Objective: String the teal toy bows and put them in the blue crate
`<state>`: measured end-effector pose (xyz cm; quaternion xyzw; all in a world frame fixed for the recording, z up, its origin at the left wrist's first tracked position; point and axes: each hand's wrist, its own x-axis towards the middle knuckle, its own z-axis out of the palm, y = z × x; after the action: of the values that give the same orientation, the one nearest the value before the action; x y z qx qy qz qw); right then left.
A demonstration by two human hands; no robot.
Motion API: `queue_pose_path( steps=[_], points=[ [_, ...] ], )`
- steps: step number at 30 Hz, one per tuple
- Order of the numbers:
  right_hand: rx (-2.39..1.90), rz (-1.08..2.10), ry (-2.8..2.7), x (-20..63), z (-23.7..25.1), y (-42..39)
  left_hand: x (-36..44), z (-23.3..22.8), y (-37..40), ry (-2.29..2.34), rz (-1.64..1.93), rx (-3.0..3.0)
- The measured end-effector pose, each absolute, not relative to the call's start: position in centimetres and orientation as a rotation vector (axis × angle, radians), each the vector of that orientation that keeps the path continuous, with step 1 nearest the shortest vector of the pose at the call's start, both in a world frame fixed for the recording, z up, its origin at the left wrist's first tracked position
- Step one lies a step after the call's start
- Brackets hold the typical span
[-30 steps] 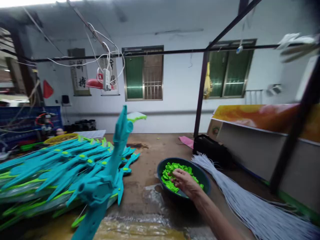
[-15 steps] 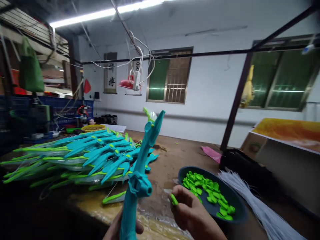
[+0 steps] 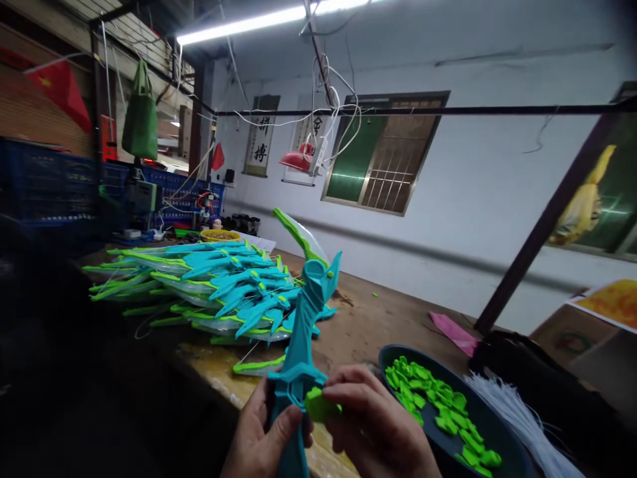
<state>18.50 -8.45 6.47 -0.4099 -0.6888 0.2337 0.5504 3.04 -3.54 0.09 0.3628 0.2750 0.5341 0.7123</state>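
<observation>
My left hand (image 3: pixel 266 428) is closed round the teal handle of a toy bow (image 3: pixel 304 312), which stands tilted upright in front of me. A bright green limb with a clear part sticks out from its upper end. Between the fingers of my right hand (image 3: pixel 375 421) is a small green plastic piece (image 3: pixel 322 405), held against or just beside the hexagonal opening in the bow's middle; I cannot tell whether they touch. To the right sits a dark round tray (image 3: pixel 385 358) with many similar green pieces (image 3: pixel 448 405) in it.
A heap of teal and green toy bows (image 3: pixel 223 285) covers the left of the table (image 3: pixel 358 318). White strings (image 3: pixel 517 411), a black bag (image 3: pixel 522 365) and a pink sheet (image 3: pixel 452 333) lie at right. A yellow bowl (image 3: pixel 219 236) stands at the back.
My right hand has brought the green piece left to the middle of the bow. The bow has turned, showing its hexagonal opening and more of the upper limb. The view has swung left.
</observation>
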Motion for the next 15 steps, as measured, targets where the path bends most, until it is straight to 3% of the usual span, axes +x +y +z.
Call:
queue_pose_path(
  steps=[9, 15],
  points=[
    [-0.976, -0.009, -1.912, 18.0, 4.8, -6.4, 2.0, 0.8, -4.1, 0.688, 1.181, 0.847],
    [-1.04, -0.128, -1.802, 16.6, 4.1, -7.1, 2.5, 0.9, -4.3, 0.764, 1.227, 0.919]
  ],
)
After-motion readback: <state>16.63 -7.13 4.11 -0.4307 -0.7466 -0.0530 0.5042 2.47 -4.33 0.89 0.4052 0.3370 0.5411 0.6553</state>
